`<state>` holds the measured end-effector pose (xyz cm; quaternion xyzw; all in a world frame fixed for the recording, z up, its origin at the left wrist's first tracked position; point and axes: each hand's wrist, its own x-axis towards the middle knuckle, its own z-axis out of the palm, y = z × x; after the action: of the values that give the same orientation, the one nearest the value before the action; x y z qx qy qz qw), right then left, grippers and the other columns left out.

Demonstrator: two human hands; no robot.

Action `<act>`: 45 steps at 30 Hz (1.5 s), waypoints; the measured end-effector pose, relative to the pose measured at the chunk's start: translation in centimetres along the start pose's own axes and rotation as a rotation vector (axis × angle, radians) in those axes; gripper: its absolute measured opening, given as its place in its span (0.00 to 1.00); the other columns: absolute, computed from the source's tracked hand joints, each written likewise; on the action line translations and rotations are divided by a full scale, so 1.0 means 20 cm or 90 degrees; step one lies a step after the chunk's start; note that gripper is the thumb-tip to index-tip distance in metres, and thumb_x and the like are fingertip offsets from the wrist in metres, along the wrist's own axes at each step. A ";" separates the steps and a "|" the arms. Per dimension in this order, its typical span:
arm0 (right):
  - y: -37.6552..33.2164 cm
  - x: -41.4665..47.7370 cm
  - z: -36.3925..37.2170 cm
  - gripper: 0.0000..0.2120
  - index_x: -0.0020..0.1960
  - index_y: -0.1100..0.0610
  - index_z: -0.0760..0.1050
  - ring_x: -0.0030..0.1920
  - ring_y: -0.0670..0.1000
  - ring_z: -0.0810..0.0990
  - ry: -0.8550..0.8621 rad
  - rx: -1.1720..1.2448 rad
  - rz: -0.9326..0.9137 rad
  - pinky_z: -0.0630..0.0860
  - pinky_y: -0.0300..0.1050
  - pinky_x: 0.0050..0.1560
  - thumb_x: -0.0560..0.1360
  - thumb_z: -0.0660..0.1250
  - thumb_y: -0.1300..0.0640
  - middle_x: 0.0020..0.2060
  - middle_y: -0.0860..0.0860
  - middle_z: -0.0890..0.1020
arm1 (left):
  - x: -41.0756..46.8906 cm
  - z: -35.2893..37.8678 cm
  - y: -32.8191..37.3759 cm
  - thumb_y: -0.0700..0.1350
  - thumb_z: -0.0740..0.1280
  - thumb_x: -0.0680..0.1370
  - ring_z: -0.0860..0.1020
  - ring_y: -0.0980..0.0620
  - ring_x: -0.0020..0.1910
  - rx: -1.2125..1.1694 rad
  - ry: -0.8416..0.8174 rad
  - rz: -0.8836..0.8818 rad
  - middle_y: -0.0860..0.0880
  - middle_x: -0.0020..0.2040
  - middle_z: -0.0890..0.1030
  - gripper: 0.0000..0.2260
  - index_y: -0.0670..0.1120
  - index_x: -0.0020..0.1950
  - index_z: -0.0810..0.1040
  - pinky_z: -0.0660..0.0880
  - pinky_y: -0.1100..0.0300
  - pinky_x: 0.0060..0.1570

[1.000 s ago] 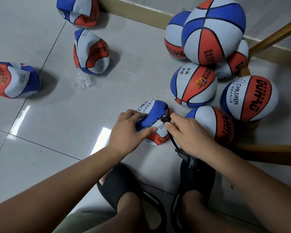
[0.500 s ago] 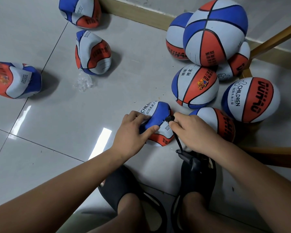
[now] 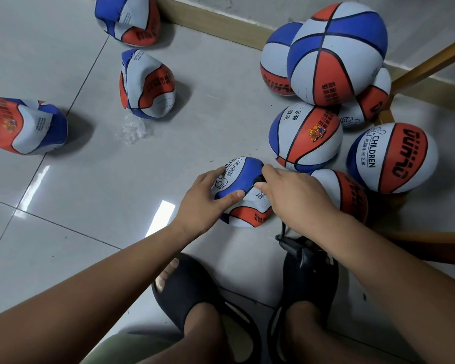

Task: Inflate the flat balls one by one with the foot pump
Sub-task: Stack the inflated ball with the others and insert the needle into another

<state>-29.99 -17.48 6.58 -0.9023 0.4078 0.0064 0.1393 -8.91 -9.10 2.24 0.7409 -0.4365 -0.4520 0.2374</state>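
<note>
Grip | left hand (image 3: pixel 205 200) clasps flat ball (image 3: pixel 247 177) | right hand (image 3: pixel 292 198) pinches black nozzle (image 3: pixel 259 179) | round ball (image 3: pixel 394 158) reads CHILDREN

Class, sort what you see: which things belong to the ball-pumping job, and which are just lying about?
In the job: held flat ball, gripped by left hand; pump nozzle, pinched by right hand; foot pump; waiting flat balls.
Lying about: plastic wrapper; wooden frame; inflated balls, already done.

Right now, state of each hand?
Left hand: grips the flat ball.
Right hand: pinches the pump nozzle at that ball.
</note>
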 end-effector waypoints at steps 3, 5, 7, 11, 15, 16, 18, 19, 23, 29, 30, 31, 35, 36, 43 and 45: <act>0.01 0.03 -0.01 0.13 0.50 0.59 0.72 0.31 0.62 0.79 -0.028 -0.020 -0.013 0.60 0.47 0.30 0.87 0.64 0.50 0.36 0.56 0.81 | 0.00 -0.01 0.01 0.67 0.75 0.75 0.68 0.67 0.67 0.004 -0.007 -0.005 0.61 0.76 0.71 0.36 0.60 0.81 0.69 0.64 0.64 0.66; -0.02 0.05 -0.03 0.13 0.57 0.58 0.71 0.37 0.60 0.78 -0.084 -0.072 -0.015 0.55 0.48 0.30 0.89 0.58 0.49 0.44 0.55 0.83 | 0.01 -0.01 0.00 0.66 0.76 0.75 0.68 0.67 0.67 0.015 -0.007 -0.004 0.61 0.76 0.71 0.37 0.60 0.81 0.69 0.65 0.64 0.66; -0.06 0.07 -0.04 0.10 0.61 0.56 0.69 0.38 0.56 0.72 -0.133 -0.128 -0.006 0.56 0.49 0.31 0.90 0.56 0.49 0.48 0.53 0.83 | 0.00 -0.01 0.00 0.66 0.77 0.74 0.69 0.66 0.68 0.022 -0.007 0.001 0.61 0.75 0.71 0.37 0.60 0.81 0.69 0.66 0.63 0.67; -0.11 0.09 -0.06 0.09 0.62 0.55 0.68 0.38 0.55 0.70 -0.188 -0.145 0.039 0.58 0.49 0.32 0.89 0.57 0.50 0.49 0.52 0.83 | 0.00 -0.01 -0.01 0.67 0.76 0.73 0.69 0.65 0.68 0.029 -0.007 0.014 0.61 0.75 0.72 0.38 0.59 0.81 0.69 0.66 0.63 0.67; -0.13 0.09 -0.03 0.13 0.63 0.57 0.71 0.46 0.57 0.81 -0.179 -0.128 0.097 0.65 0.48 0.40 0.90 0.55 0.48 0.52 0.54 0.84 | 0.00 0.00 0.00 0.67 0.76 0.73 0.69 0.66 0.67 0.032 0.000 0.018 0.60 0.75 0.72 0.38 0.59 0.81 0.69 0.66 0.64 0.65; -0.14 0.08 -0.02 0.15 0.63 0.57 0.72 0.50 0.58 0.83 -0.175 -0.114 0.126 0.65 0.49 0.41 0.90 0.54 0.48 0.53 0.55 0.84 | 0.00 0.01 0.01 0.67 0.77 0.73 0.70 0.65 0.67 0.033 0.001 0.018 0.60 0.75 0.72 0.38 0.59 0.81 0.69 0.66 0.64 0.65; -0.15 0.07 0.00 0.17 0.63 0.58 0.73 0.54 0.60 0.84 -0.172 -0.082 0.179 0.66 0.49 0.41 0.90 0.54 0.47 0.54 0.57 0.84 | 0.01 0.01 0.01 0.67 0.76 0.73 0.70 0.64 0.68 0.039 0.003 0.019 0.60 0.75 0.72 0.38 0.59 0.81 0.70 0.67 0.64 0.65; -0.15 0.06 0.02 0.17 0.62 0.59 0.73 0.54 0.60 0.84 -0.174 -0.069 0.193 0.66 0.49 0.42 0.90 0.54 0.47 0.54 0.58 0.84 | 0.01 0.01 0.01 0.67 0.76 0.73 0.71 0.64 0.68 0.042 0.002 0.019 0.60 0.75 0.72 0.38 0.59 0.81 0.70 0.67 0.64 0.65; -0.06 0.08 0.03 0.14 0.65 0.58 0.71 0.53 0.61 0.83 -0.223 -0.083 0.128 0.66 0.50 0.41 0.89 0.57 0.48 0.54 0.57 0.84 | 0.01 0.00 0.01 0.68 0.77 0.73 0.71 0.63 0.68 0.051 0.000 0.021 0.59 0.75 0.72 0.39 0.58 0.80 0.70 0.67 0.64 0.64; -0.01 0.12 -0.01 0.06 0.58 0.55 0.67 0.41 0.60 0.75 -0.274 -0.166 -0.046 0.65 0.51 0.37 0.88 0.59 0.52 0.48 0.55 0.83 | 0.00 0.01 -0.02 0.68 0.77 0.72 0.71 0.64 0.64 0.076 0.000 0.034 0.59 0.74 0.73 0.40 0.57 0.80 0.69 0.67 0.65 0.62; -0.03 0.12 -0.01 0.05 0.60 0.55 0.68 0.42 0.60 0.75 -0.277 -0.181 -0.044 0.62 0.50 0.35 0.87 0.59 0.54 0.49 0.55 0.83 | 0.00 0.01 -0.02 0.68 0.77 0.72 0.71 0.64 0.64 0.076 0.000 0.033 0.59 0.74 0.73 0.40 0.57 0.80 0.69 0.67 0.65 0.61; -0.06 0.12 -0.01 0.07 0.62 0.56 0.69 0.42 0.59 0.74 -0.280 -0.191 -0.030 0.59 0.49 0.34 0.85 0.61 0.57 0.50 0.55 0.83 | 0.00 0.01 -0.02 0.67 0.78 0.72 0.71 0.64 0.64 0.077 0.002 0.033 0.59 0.74 0.73 0.40 0.56 0.80 0.69 0.67 0.65 0.61; -0.15 0.09 0.05 0.08 0.62 0.57 0.72 0.50 0.56 0.84 -0.254 -0.187 0.080 0.65 0.47 0.39 0.84 0.62 0.58 0.52 0.53 0.84 | 0.01 0.02 -0.02 0.64 0.78 0.73 0.72 0.62 0.67 0.085 0.000 0.035 0.60 0.74 0.72 0.38 0.58 0.80 0.69 0.67 0.65 0.61; -0.17 0.08 0.08 0.07 0.62 0.57 0.74 0.51 0.56 0.85 -0.240 -0.171 0.116 0.66 0.47 0.40 0.85 0.62 0.57 0.52 0.53 0.85 | 0.01 0.02 -0.03 0.62 0.78 0.74 0.72 0.61 0.69 0.089 0.000 0.035 0.60 0.74 0.72 0.37 0.58 0.80 0.69 0.66 0.65 0.61; -0.12 0.06 0.18 0.14 0.62 0.57 0.74 0.53 0.60 0.85 -0.223 -0.089 0.195 0.66 0.48 0.40 0.89 0.56 0.48 0.52 0.56 0.85 | 0.01 0.03 -0.03 0.57 0.76 0.77 0.73 0.57 0.68 0.112 0.018 0.040 0.59 0.73 0.74 0.31 0.59 0.79 0.69 0.66 0.64 0.60; -0.10 0.08 0.18 0.11 0.64 0.57 0.73 0.52 0.58 0.85 -0.252 -0.159 0.118 0.64 0.48 0.38 0.88 0.59 0.51 0.52 0.54 0.85 | 0.01 0.03 -0.04 0.55 0.76 0.77 0.75 0.55 0.66 0.110 0.021 0.043 0.58 0.71 0.76 0.30 0.59 0.78 0.69 0.67 0.63 0.58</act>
<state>-27.11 -16.42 3.39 -0.8524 0.4496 0.2462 0.1032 -9.08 -8.93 1.24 0.7509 -0.4943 -0.3922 0.1949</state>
